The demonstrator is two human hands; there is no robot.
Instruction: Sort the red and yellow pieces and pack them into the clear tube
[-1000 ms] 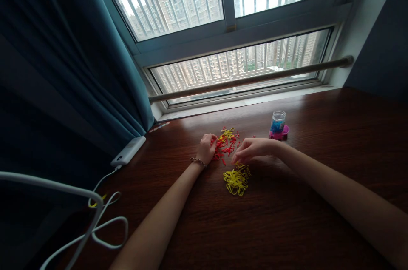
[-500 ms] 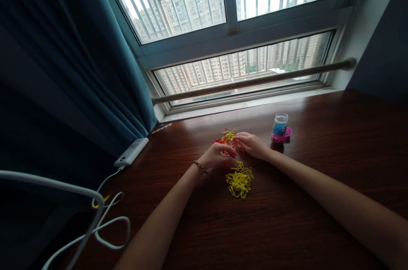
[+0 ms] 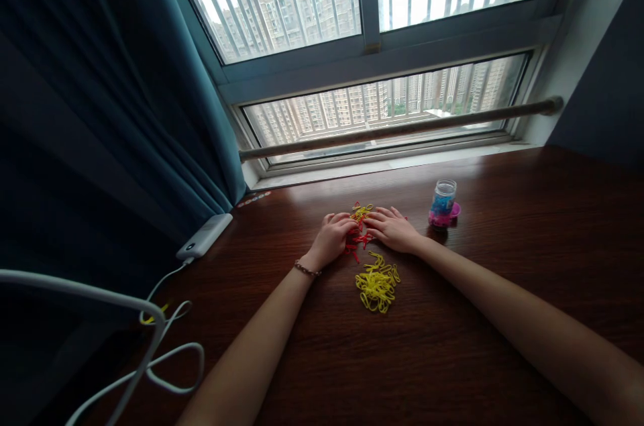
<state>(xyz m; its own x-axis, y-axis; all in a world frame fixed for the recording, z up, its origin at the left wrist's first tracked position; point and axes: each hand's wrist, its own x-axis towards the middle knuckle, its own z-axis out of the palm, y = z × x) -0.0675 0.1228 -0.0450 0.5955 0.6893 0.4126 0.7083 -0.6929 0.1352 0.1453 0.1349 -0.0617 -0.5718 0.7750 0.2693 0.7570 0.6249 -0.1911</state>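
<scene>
From my remote seat, I see the left hand (image 3: 329, 239) drawn back from over the red bands (image 3: 363, 240) to their left side. Its fingers curl narrowly at the bands; I cannot tell whether it grips any. The right hand (image 3: 394, 231), fingers now spread wider, lies palm-down at their right side. From the yellow heap (image 3: 377, 288), the red bands sit at 11 o'clock, the jar (image 3: 443, 203) at 1 o'clock.

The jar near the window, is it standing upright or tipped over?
Upright: the jar has its clear rim on top, blue contents below.
</scene>
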